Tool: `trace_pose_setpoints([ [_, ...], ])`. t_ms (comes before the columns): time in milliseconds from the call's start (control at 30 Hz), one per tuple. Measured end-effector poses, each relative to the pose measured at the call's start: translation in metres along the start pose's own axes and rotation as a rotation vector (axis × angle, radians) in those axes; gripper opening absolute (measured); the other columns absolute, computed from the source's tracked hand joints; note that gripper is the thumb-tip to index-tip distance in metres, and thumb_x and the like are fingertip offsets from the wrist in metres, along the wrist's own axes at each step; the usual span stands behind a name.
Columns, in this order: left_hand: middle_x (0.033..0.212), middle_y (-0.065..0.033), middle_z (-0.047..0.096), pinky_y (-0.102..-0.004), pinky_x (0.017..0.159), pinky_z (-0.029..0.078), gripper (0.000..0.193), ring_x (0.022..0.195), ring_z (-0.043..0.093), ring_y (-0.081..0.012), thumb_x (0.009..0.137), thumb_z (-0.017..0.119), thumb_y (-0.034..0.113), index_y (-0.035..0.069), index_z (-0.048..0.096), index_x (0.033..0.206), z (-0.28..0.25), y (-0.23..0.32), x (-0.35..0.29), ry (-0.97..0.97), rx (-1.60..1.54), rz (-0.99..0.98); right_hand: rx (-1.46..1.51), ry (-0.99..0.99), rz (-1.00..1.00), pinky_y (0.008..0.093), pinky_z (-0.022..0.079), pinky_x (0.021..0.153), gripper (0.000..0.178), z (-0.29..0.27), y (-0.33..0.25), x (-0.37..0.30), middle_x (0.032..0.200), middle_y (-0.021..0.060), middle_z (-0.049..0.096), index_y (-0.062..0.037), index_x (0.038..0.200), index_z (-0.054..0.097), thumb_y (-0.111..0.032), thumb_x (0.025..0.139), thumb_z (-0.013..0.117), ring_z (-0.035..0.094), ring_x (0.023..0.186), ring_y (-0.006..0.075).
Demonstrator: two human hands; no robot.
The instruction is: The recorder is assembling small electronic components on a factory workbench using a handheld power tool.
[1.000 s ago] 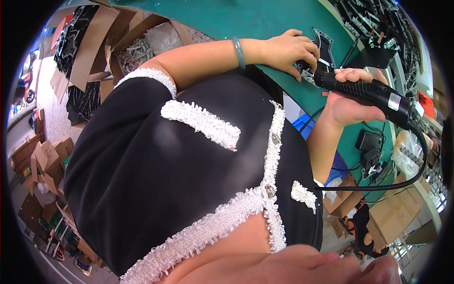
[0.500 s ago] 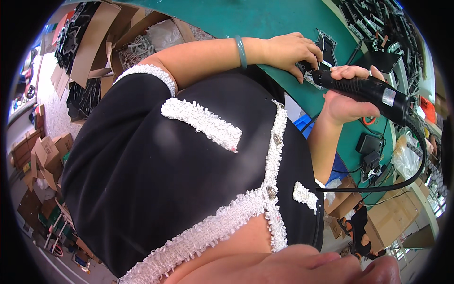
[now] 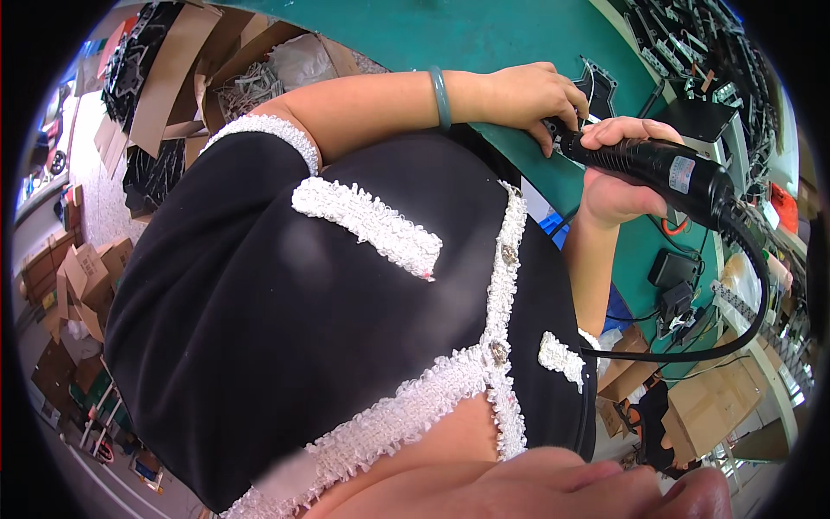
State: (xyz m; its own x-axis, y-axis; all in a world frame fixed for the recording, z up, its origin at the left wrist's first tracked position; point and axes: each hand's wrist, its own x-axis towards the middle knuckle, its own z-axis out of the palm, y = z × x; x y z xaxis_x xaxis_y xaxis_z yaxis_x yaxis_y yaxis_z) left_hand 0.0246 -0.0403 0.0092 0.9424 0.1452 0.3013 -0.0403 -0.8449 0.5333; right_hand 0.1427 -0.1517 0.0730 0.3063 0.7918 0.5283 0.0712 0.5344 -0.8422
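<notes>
The right hand (image 3: 612, 197) is wrapped around a black driver (image 3: 661, 164), held aslant with its nose close to a small metal part (image 3: 554, 137) on the green table (image 3: 519, 35), though whether tip and part touch cannot be told. The left hand (image 3: 536, 93) (a bangle (image 3: 440, 97) circles its wrist) curls its fingers down at that part, just beside the driver's nose; how firmly they grip it is hidden. A dark plate (image 3: 598, 86) lies just beyond the fingers, and a cord (image 3: 750, 320) loops from the driver's rear.
</notes>
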Motion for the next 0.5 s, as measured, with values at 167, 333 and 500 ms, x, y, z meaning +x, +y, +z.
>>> trace_pose_setpoints([
  [167, 0.116, -0.0045, 0.062, -0.0436, 0.093, 0.044, 0.041, 0.115, 0.055, -0.0242, 0.066, 0.081, 0.023, 0.008, 0.069, 0.102, 0.000, -0.022, 0.001, -0.018, -0.137, 0.094, 0.107, 0.096, 0.046, 0.0381, 0.052, 0.059, 0.096, -0.030, -0.002, 0.002, 0.077, 0.0116, 0.059, -0.0044, 0.119, 0.046, -0.086, 0.068, 0.047, 0.058, 0.065, 0.0221],
  [333, 0.115, -0.0133, 0.062, -0.0424, 0.099, 0.044, 0.042, 0.115, 0.056, -0.0303, 0.074, 0.079, 0.016, 0.003, 0.065, 0.111, -0.035, -0.014, 0.000, 0.058, -0.519, 0.052, -0.030, 0.383, -0.019, 0.0395, 0.053, 0.063, 0.090, -0.127, -0.037, -0.035, 0.086, 0.0127, 0.062, -0.0048, 0.124, 0.044, -0.081, 0.075, 0.046, 0.059, 0.070, 0.0224],
  [500, 0.097, -0.0034, 0.066, -0.0385, 0.085, 0.044, 0.023, 0.101, 0.059, -0.0223, 0.079, 0.072, 0.029, 0.014, 0.070, 0.096, -0.029, 0.009, 0.026, 0.041, 0.160, -0.222, -0.991, 0.445, 0.062, 0.0287, 0.048, 0.078, 0.053, -0.129, -0.057, -0.062, 0.088, 0.0143, 0.066, 0.0053, 0.117, 0.057, -0.041, 0.092, 0.060, 0.060, 0.075, 0.0197],
])
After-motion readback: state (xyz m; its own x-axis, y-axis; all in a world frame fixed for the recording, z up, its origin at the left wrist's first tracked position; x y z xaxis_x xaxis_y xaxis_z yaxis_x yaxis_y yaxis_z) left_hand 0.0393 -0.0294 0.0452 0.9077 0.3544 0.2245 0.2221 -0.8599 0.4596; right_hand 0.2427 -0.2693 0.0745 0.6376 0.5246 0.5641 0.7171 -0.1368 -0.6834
